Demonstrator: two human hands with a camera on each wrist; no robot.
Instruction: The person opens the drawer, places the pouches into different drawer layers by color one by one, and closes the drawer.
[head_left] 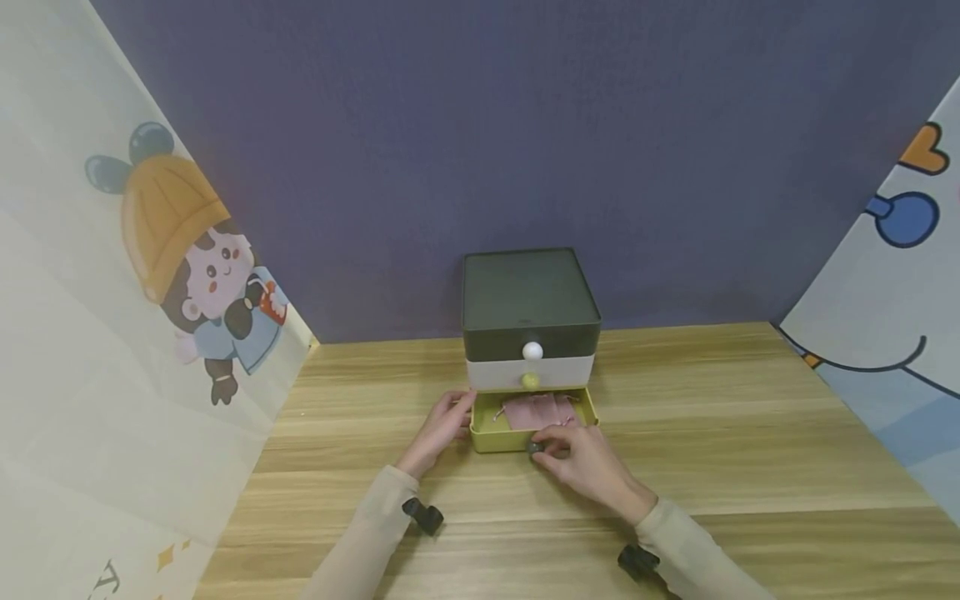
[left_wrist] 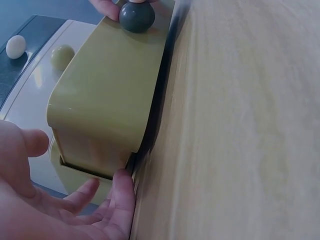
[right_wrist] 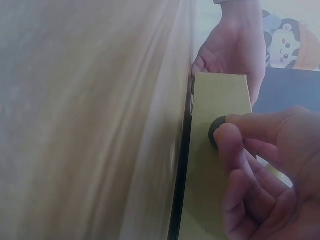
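A small stacked drawer box (head_left: 531,292) has a dark green top tier, a white middle tier and a yellow-green bottom drawer (head_left: 498,442), which is pulled out. Inside that drawer lies a pink drawstring pouch (head_left: 536,411). My right hand (head_left: 585,462) pinches the drawer's dark round knob (left_wrist: 136,17) between thumb and index finger. At the box's left side is my left hand (head_left: 444,429), fingers extended and loosely bent near the lower edge; the left wrist view shows its fingertips (left_wrist: 122,182) at the side of the bottom tier, holding nothing.
The box stands on a wood-grain table (head_left: 750,433) near a dark blue back panel (head_left: 637,167). White panels with cartoon prints (head_left: 213,275) rise on both sides. A white knob (head_left: 532,351) and a yellow-green knob (head_left: 531,381) stick out from the upper drawers.
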